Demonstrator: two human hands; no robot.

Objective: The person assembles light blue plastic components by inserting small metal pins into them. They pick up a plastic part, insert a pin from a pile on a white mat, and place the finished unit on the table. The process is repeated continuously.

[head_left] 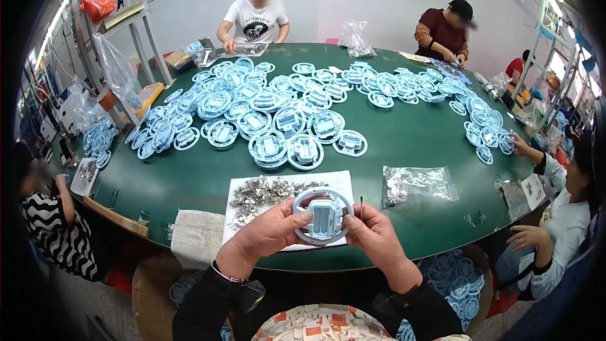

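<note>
My left hand [278,227] grips the left rim of a light-blue plastic toy steering wheel [324,218], thumb over its front. The wheel is tilted up over the table's near edge, with a slotted battery-type compartment in its middle facing me. Closed on the wheel's right side is my right hand [375,233]. A thin dark stick [362,207] juts up by its fingers; its kind and lower end are hidden. Just beyond the hands lies a white board [341,180] heaped with small silvery metal pieces [268,192].
Piles of similar wheels [252,98] cover the far side of the green table [410,132]. A clear bag of small parts [420,184] lies right of the board. Boxes of wheels [454,281] stand below the edge. Several people [549,215] sit around the table.
</note>
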